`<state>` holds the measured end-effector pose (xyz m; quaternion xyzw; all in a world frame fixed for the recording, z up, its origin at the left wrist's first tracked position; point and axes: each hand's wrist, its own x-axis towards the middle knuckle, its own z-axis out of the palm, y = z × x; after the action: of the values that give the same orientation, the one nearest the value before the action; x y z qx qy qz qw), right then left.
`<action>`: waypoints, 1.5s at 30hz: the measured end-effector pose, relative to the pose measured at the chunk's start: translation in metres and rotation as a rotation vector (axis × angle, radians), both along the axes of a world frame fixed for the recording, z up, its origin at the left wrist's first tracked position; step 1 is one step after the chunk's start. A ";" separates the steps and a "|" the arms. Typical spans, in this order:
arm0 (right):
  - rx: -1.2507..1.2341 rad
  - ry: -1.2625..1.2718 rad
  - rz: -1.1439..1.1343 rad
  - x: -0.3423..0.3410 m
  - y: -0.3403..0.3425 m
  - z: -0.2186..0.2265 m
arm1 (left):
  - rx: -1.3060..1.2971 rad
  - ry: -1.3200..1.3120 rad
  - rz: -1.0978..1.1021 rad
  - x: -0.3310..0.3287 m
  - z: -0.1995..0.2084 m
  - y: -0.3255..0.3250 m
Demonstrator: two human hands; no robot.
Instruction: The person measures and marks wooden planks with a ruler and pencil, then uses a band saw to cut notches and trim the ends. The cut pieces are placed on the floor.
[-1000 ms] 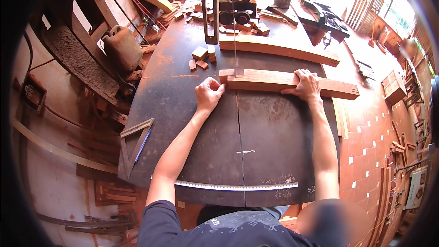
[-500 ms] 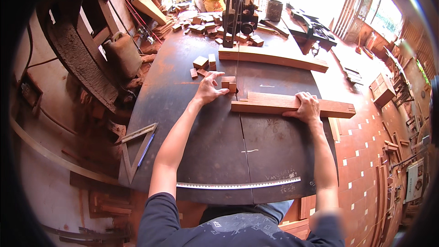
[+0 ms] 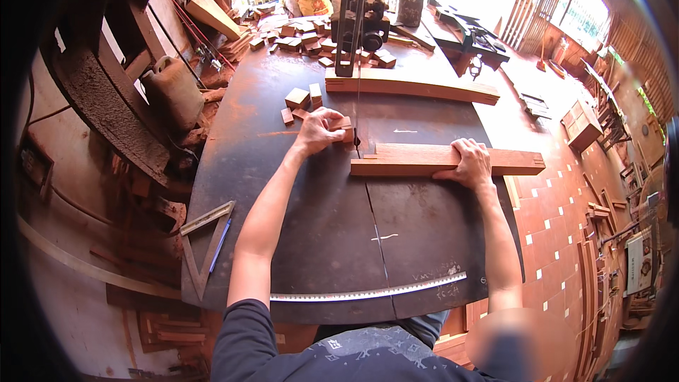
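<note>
My left hand [image 3: 320,131] is closed around a small wooden block [image 3: 342,126], just left of the thin bandsaw blade [image 3: 358,99]. To the right, my right hand [image 3: 467,160] grips a long reddish wooden beam [image 3: 403,161] that lies crosswise on the dark saw table [image 3: 311,240]. The beam has a stepped cut at its left end and slots at its right end. Beyond it another slotted beam [image 3: 410,88] lies across the table behind the blade. Several small offcuts [image 3: 298,97] sit just past my left hand.
A triangular square [image 3: 194,258] and a blue pen [image 3: 220,246] lie at the table's left edge. Along the near edge runs a white ruler [image 3: 368,293]. Piled offcuts [image 3: 290,42] cover the far end, beside the upright saw guide [image 3: 348,28]. A plastic jug [image 3: 172,92] stands left.
The fingers of my left hand have closed on the small block, which they were only reaching toward before. My right hand keeps its hold on the beam. The whole view has shifted slightly.
</note>
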<state>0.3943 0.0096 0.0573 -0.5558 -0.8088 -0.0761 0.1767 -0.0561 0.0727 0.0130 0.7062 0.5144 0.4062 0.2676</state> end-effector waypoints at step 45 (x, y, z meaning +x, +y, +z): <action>-0.215 0.579 0.076 -0.062 -0.073 -0.028 | 0.012 0.856 -0.005 -0.142 0.104 -0.165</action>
<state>0.3321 -0.0637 0.0291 -0.5391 -0.7484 0.1783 0.3427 -0.1985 -0.0921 0.1171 0.8138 0.5752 0.0786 0.0268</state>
